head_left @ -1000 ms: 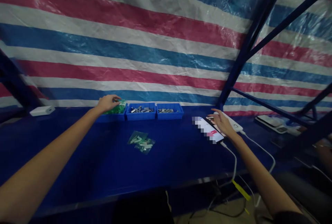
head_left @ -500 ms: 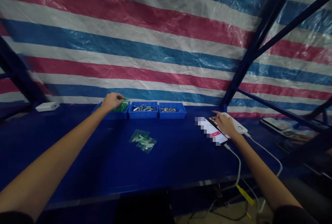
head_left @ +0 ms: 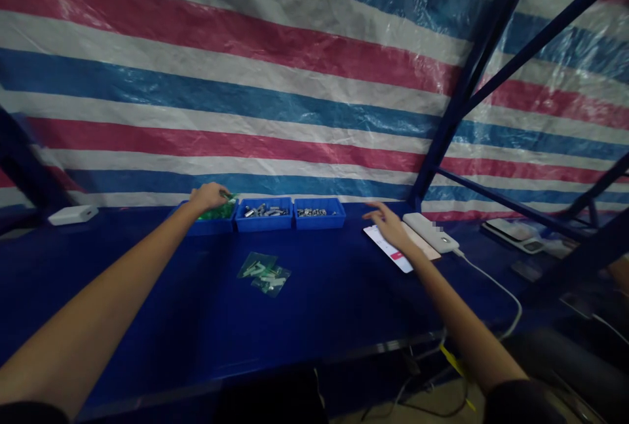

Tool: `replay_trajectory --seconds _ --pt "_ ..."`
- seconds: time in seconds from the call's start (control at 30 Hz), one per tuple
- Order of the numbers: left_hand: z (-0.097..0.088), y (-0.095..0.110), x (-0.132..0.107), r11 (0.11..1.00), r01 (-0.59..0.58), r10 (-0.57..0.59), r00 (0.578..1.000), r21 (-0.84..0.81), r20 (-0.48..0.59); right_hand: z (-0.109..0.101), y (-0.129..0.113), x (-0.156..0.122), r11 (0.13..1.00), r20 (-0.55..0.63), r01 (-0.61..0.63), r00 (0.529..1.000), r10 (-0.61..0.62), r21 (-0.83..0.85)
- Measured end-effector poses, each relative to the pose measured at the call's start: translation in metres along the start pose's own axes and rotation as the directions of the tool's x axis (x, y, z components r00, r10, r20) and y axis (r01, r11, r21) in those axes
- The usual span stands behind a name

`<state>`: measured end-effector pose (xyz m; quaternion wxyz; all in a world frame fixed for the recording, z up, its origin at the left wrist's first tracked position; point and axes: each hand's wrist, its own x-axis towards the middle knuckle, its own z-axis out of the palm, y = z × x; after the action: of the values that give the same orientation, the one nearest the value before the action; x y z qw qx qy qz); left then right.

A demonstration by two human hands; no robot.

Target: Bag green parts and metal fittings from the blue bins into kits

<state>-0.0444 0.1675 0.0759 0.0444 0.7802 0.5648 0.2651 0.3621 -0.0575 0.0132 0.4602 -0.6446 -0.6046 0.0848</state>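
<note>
a: where's the left hand (head_left: 209, 196)?
b: at the far edge of the dark blue table (head_left: 319, 306), in the leftmost blue plastic bin (head_left: 189, 227). its fingers are bunched shut on the small green plastic bags (head_left: 219, 212) heaped there. it looks like a pinch on the top one, though that's tiny from here.
a: so the step is picking a bag out?
b: that's my reading. lifting one free would call for keeping the pinch tight and rising straight, so the rest stay in the bin.
a: and the right hand (head_left: 388, 224)?
b: open, fingers loosely spread, holding nothing. it hovers just left of the white-screened phone (head_left: 393, 252), which lies beside a white power bank (head_left: 430, 232) with a white cable (head_left: 491, 283).
a: anything else about?
b: two more blue bins of small metal parts (head_left: 265, 211), and clear packets (head_left: 264, 273) lying mid-table.
a: what changed from half a second ago?
b: the right hand was resting on the phone; now it's off it and shifted left. the left hand has barely moved.
</note>
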Motion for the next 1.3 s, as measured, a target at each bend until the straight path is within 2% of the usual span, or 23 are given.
replay_trajectory --seconds 0.07,0.13,0.2,0.23,0.27,0.3,0.37,0.43,0.53,0.63,0.7,0.73,0.8,0.87,0.9,0.93,0.97,1.0,1.07,1.13,1.2,1.3 --pt "-0.005 0.009 -0.003 0.998 0.063 -0.062 0.997 0.010 -0.053 0.029 -0.040 -0.003 0.980 0.139 0.080 0.985 -0.106 0.181" --pt "-0.008 0.022 -0.013 0.995 0.101 -0.101 0.981 -0.009 -0.165 0.059 -0.077 -0.005 0.938 0.222 0.136 0.951 -0.214 0.320" --pt "-0.006 0.039 -0.030 0.993 0.074 -0.100 0.949 -0.095 -0.300 0.086 -0.103 -0.003 0.898 0.210 0.155 0.943 -0.259 0.411" --pt "-0.002 0.048 -0.041 0.989 0.026 -0.072 0.944 -0.145 -0.322 0.098 -0.110 -0.001 0.883 0.189 0.137 0.951 -0.244 0.449" --pt "0.003 0.057 -0.054 0.943 -0.076 -0.031 0.949 -0.324 -0.314 0.108 -0.115 0.001 0.868 0.177 0.100 0.962 -0.210 0.486" --pt "0.010 0.066 -0.067 0.860 -0.131 0.001 0.967 -0.494 -0.255 0.118 -0.118 0.003 0.852 0.173 0.051 0.971 -0.164 0.521" --pt "0.028 0.082 -0.092 0.685 -0.112 0.065 0.994 -0.720 -0.092 0.134 -0.117 0.007 0.809 0.203 -0.052 0.976 -0.085 0.586" --pt "0.046 0.093 -0.112 0.552 -0.053 0.071 0.997 -0.832 -0.016 0.145 -0.112 0.007 0.766 0.238 -0.106 0.969 -0.062 0.634" --pt "0.064 0.097 -0.129 0.458 -0.015 0.056 0.998 -0.889 0.011 0.151 -0.106 0.001 0.738 0.235 -0.099 0.969 -0.083 0.667" --pt "0.067 0.094 -0.135 0.497 -0.063 0.064 0.997 -0.865 -0.036 0.148 -0.105 -0.007 0.773 0.196 -0.022 0.971 -0.134 0.634" --pt "0.062 0.090 -0.138 0.582 -0.221 0.133 0.975 -0.782 -0.177 0.143 -0.107 -0.011 0.820 0.134 0.086 0.972 -0.194 0.566" --pt "0.059 0.087 -0.140 0.635 -0.331 0.200 0.943 -0.698 -0.265 0.141 -0.107 -0.013 0.841 0.086 0.158 0.968 -0.235 0.517" --pt "0.053 0.083 -0.144 0.714 -0.537 0.386 0.837 -0.449 -0.387 0.135 -0.108 -0.014 0.864 -0.025 0.322 0.940 -0.340 0.387" --pt "0.049 0.081 -0.149 0.727 -0.655 0.547 0.734 -0.206 -0.402 0.131 -0.106 -0.016 0.854 -0.095 0.462 0.887 -0.453 0.239" --pt "0.048 0.081 -0.152 0.722 -0.680 0.592 0.703 -0.130 -0.394 0.131 -0.105 -0.017 0.845 -0.109 0.504 0.863 -0.492 0.178" --pt "0.048 0.082 -0.154 0.719 -0.688 0.609 0.693 -0.100 -0.387 0.130 -0.105 -0.018 0.842 -0.115 0.522 0.853 -0.509 0.139" --pt "0.049 0.084 -0.157 0.731 -0.673 0.589 0.706 -0.114 -0.392 0.131 -0.104 -0.020 0.850 -0.117 0.512 0.858 -0.499 0.126" --pt "0.050 0.086 -0.159 0.755 -0.635 0.534 0.741 -0.165 -0.407 0.132 -0.105 -0.021 0.869 -0.118 0.475 0.879 -0.462 0.138" --pt "0.053 0.091 -0.159 0.792 -0.503 0.344 0.836 -0.347 -0.426 0.136 -0.107 -0.024 0.913 -0.104 0.350 0.936 -0.335 0.209" --pt "0.052 0.091 -0.153 0.783 -0.356 0.144 0.901 -0.511 -0.408 0.139 -0.111 -0.027 0.934 -0.055 0.238 0.971 -0.232 0.266" --pt "0.045 0.082 -0.138 0.789 -0.265 0.028 0.917 -0.555 -0.398 0.141 -0.115 -0.029 0.943 -0.019 0.212 0.977 -0.214 0.256" --pt "0.026 0.053 -0.102 0.858 -0.194 -0.054 0.887 -0.476 -0.459 0.140 -0.116 -0.029 0.947 0.003 0.267 0.962 -0.271 0.177"
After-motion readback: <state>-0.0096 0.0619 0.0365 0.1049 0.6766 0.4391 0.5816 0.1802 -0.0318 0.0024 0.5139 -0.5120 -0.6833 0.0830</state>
